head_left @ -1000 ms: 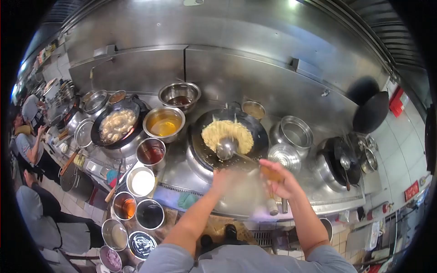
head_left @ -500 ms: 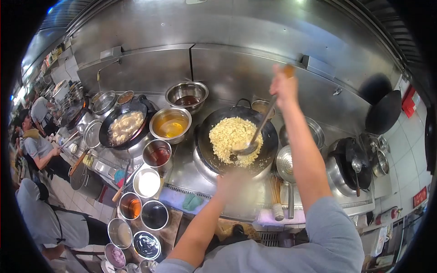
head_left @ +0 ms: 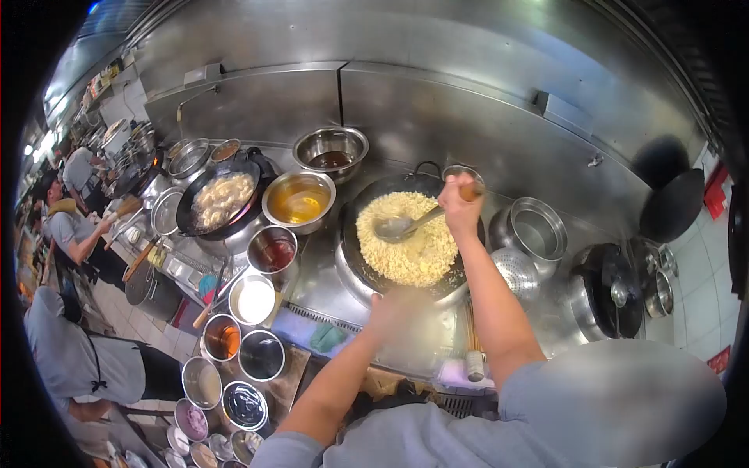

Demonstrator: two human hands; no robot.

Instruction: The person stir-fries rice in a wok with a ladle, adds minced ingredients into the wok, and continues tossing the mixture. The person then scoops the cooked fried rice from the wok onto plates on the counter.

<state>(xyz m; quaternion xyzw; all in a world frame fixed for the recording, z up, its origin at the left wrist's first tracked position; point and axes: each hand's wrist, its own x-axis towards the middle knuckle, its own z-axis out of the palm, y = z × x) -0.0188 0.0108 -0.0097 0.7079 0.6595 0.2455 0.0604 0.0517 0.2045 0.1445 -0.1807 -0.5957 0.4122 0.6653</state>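
My right hand point(head_left: 462, 209) is closed around the handle of a metal ladle point(head_left: 395, 228), whose wooden end sticks out past my fist. The ladle's bowl rests in the left part of what looks like yellow fried rice point(head_left: 413, 257). This heap fills the middle of a black wok point(head_left: 365, 201) on the stove. At the wok's near rim is my left hand point(head_left: 386, 312), with the thumb side showing. A pale blur covers its other fingers, so its grip is hidden.
Left of the wok stand bowls of yellow liquid point(head_left: 300, 204) and dark sauce point(head_left: 331, 158), and another wok with pale pieces point(head_left: 222, 201). Several seasoning pots point(head_left: 262, 355) line the near left. A perforated skimmer point(head_left: 515, 273) and metal pot point(head_left: 538, 228) lie right. Co-workers point(head_left: 86, 335) stand far left.
My right hand has come lower and nearer the wok. The ladle's bowl has shifted from the near right of the rice to its left part. My left hand stays at the near rim.
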